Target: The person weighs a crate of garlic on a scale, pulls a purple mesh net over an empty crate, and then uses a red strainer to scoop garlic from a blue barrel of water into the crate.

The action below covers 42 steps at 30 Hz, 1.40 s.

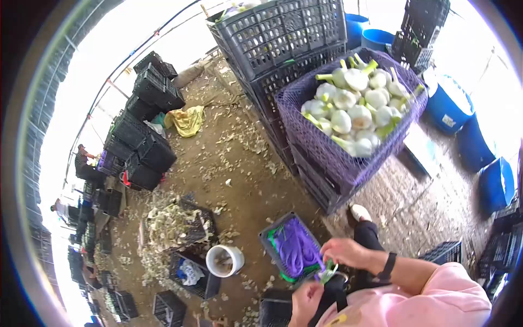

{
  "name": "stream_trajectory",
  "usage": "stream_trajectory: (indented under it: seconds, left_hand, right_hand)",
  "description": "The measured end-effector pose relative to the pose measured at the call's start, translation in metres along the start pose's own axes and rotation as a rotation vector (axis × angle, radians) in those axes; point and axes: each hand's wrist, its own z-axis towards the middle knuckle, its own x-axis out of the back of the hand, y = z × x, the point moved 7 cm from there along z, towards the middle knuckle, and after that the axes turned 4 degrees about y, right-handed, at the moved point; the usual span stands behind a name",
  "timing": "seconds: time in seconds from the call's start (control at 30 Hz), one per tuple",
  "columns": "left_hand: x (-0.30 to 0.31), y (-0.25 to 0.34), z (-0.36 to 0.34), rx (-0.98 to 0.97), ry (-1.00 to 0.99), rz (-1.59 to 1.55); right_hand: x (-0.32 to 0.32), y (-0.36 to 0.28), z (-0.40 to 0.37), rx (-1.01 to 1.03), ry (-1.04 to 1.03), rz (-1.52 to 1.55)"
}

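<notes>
You've got a small green-and-white vegetable trimming, a pale piece with green stalk bits. It's pinched at the fingertips of your right hand, just above your left hand, too small to tell its pose. Just beside it is a dark plastic crate, tilted and holding bunched purple mesh netting.

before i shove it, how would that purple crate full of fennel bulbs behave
Probably heavy: the purple crate is heaped above its rim with fennel bulbs. It looks tilted on the stacked black crates, so a hard push might tip it. The top bulbs are round and lie loose, so they would likely roll off first.
</notes>
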Motion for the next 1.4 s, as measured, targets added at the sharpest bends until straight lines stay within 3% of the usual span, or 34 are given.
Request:
stream_trajectory:
  seconds: [0.03, 0.1, 0.17, 0.27, 0.33, 0.37, 0.43, 0.47, 0.5, 0.53, 0.57, 0.63, 0.7, 0.8, 0.83, 0.87, 0.9, 0.93, 0.97, 1.0, 1.03, 1.1, 1.13, 1.2, 1.3, 1.37, 1.4]
  left_hand:
    - [0.008, 0.032, 0.001, -0.163, 0.066, 0.05]
    - [0.01, 0.054, 0.002, -0.228, 0.042, 0.029]
    - [0.001, 0.077, 0.001, -0.321, -0.027, 0.046]
    - [-0.013, 0.11, -0.012, -0.347, -0.13, 0.052]
    - [-0.017, 0.12, -0.018, -0.36, -0.164, -0.015]
    - [-0.015, 0.12, -0.02, -0.335, -0.2, -0.205]
    - [-0.006, 0.119, -0.022, -0.268, -0.264, -0.597]
    - [0.003, 0.125, -0.016, -0.335, -0.267, -0.687]
    - [0.009, 0.117, -0.009, -0.319, -0.277, -0.661]
    - [0.015, 0.106, 0.0, -0.282, -0.22, -0.485]
    - [0.018, 0.098, 0.007, -0.25, -0.169, -0.308]
    - [0.017, 0.096, 0.02, -0.211, -0.14, -0.288]
    - [0.004, 0.109, 0.034, -0.21, -0.133, -0.323]
    - [-0.03, 0.135, 0.067, -0.251, -0.106, -0.334]
    - [-0.04, 0.15, 0.077, -0.21, -0.079, -0.312]
    - [-0.049, 0.157, 0.092, -0.208, -0.027, -0.356]
    - [-0.057, 0.166, 0.107, -0.209, 0.027, -0.396]
    - [-0.063, 0.18, 0.122, -0.228, 0.098, -0.345]
    - [-0.069, 0.19, 0.136, -0.257, 0.145, -0.325]
    - [-0.074, 0.201, 0.147, -0.219, 0.186, -0.391]
    - [-0.08, 0.212, 0.155, -0.179, 0.221, -0.449]
    - [-0.101, 0.247, 0.174, -0.17, 0.14, -0.694]
    - [-0.104, 0.253, 0.184, -0.106, 0.237, -0.677]
    - [-0.107, 0.258, 0.188, 0.08, 0.506, -0.612]
    - [-0.112, 0.282, 0.175, 0.22, 0.681, -0.555]
    - [-0.111, 0.294, 0.176, 0.112, 0.629, -0.486]
    - [-0.111, 0.295, 0.176, 0.128, 0.66, -0.517]
  right_hand:
    - [0.007, -0.006, -0.011, 0.001, 0.038, -0.029]
    - [0.017, -0.009, -0.034, -0.082, 0.061, -0.018]
    - [0.009, -0.025, -0.058, -0.12, -0.047, -0.064]
    - [-0.01, -0.06, -0.079, 0.175, 0.018, 0.112]
    - [-0.016, -0.072, -0.088, 0.154, 0.013, 0.149]
    - [-0.017, -0.082, -0.091, 0.146, 0.012, 0.167]
    - [-0.022, -0.139, -0.115, 0.339, -0.106, -0.014]
    - [-0.026, -0.165, -0.129, 0.407, -0.208, -0.112]
    - [-0.033, -0.21, -0.152, 0.811, -0.232, -0.308]
    - [-0.037, -0.231, -0.172, 1.002, -0.306, -0.341]
    - [-0.046, -0.225, -0.179, 0.723, -0.51, -0.342]
    - [-0.043, -0.271, -0.208, 1.109, -0.554, -0.293]
    - [-0.046, -0.285, -0.221, 1.115, -0.668, -0.492]
    - [-0.005, -0.307, -0.209, 1.21, -0.38, -0.207]
    - [0.014, -0.303, -0.196, 1.094, -0.43, -0.104]
    - [0.048, -0.298, -0.184, 1.06, -0.346, -0.125]
    - [0.108, -0.29, -0.172, 1.068, -0.074, -0.23]
    - [0.185, -0.279, -0.162, 1.019, 0.328, -0.379]
    - [0.283, -0.264, -0.157, 0.839, 0.847, -0.553]
    - [0.362, -0.26, -0.158, 0.695, 1.14, -0.608]
    - [0.416, -0.267, -0.152, 0.623, 1.25, -0.598]
    - [0.465, -0.286, -0.126, 0.648, 1.124, -0.381]
    - [0.508, -0.277, -0.113, 0.507, 1.075, -0.35]
    - [0.542, -0.257, -0.073, 0.428, 0.893, -0.248]
    - [0.536, -0.229, -0.01, 0.257, 0.508, -0.069]
    - [0.526, -0.223, 0.002, 0.163, 0.587, 0.234]
    - [0.533, -0.216, 0.006, 0.163, 0.592, 0.18]
